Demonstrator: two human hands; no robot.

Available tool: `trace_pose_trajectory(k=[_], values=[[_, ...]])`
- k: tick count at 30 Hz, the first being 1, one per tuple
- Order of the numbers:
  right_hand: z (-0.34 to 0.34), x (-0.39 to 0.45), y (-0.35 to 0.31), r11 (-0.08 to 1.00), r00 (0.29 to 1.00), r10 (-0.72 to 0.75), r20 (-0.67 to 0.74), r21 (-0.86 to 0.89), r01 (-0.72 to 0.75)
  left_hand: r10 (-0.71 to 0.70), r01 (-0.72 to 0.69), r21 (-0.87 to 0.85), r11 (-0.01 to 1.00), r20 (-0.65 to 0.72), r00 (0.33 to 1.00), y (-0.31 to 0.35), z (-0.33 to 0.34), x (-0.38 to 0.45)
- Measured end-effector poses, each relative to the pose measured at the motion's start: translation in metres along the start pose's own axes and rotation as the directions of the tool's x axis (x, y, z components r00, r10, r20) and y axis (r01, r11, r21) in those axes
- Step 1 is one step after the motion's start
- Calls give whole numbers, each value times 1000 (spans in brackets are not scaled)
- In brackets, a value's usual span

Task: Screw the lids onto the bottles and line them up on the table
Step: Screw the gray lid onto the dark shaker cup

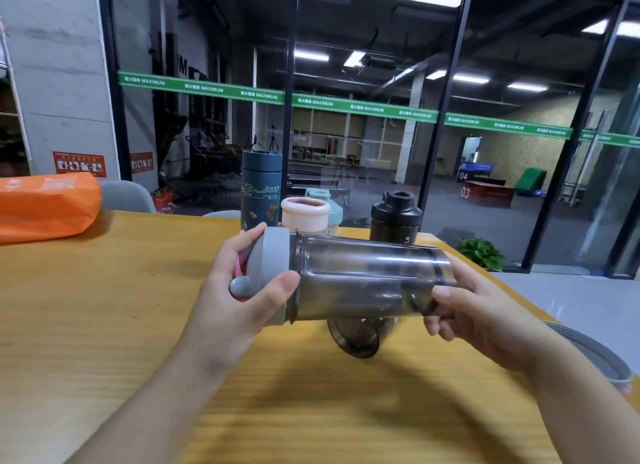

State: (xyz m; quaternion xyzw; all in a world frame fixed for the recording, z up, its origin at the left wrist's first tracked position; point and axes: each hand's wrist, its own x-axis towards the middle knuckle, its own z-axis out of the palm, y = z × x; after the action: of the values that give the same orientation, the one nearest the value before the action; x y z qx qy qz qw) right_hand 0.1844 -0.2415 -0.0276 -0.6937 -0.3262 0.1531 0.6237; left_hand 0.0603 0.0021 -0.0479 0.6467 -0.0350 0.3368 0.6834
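A smoky transparent bottle (367, 276) lies sideways in the air above the wooden table (104, 308). Its grey lid (273, 259) sits on the left end, and my left hand (242, 290) grips that lid. My right hand (481, 311) holds the bottle's base on the right. Below the bottle a dark see-through cup part (356, 337) lies on the table. At the far edge stand a dark blue patterned bottle (260, 190), a pink-lidded bottle (304, 216) with a teal one (329, 204) partly hidden behind it, and a black bottle (394, 218).
An orange bag (45, 205) lies at the table's far left. A grey round object (595, 353) shows past the right edge. A glass wall stands behind the table, with a chair back (126, 195) and a green plant (479, 254) near it.
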Motion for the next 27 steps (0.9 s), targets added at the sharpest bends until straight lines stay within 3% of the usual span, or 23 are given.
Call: trace_pose_trajectory(k=[4,10,17,21,27], values=[[3,1,1,997,999,11,-39,-72,-14,10,-10,0,1000,14,1000,-2,0,1],[3,4,5,972,981,149,-127,-164,-169,24,-25,27,999,46,999,-1,1,-1],[6,5,7,943,958,275,-79,-169,-285,34,-39,51,998,84,996,-3,1,-3],[9,6,6,969,973,230,-36,-88,-232,23,-26,55,998,55,998,-5,0,-1],[3,-1,2,1000,999,25,32,16,-26,-54,52,-56,997,-30,998,-11,-3,3]])
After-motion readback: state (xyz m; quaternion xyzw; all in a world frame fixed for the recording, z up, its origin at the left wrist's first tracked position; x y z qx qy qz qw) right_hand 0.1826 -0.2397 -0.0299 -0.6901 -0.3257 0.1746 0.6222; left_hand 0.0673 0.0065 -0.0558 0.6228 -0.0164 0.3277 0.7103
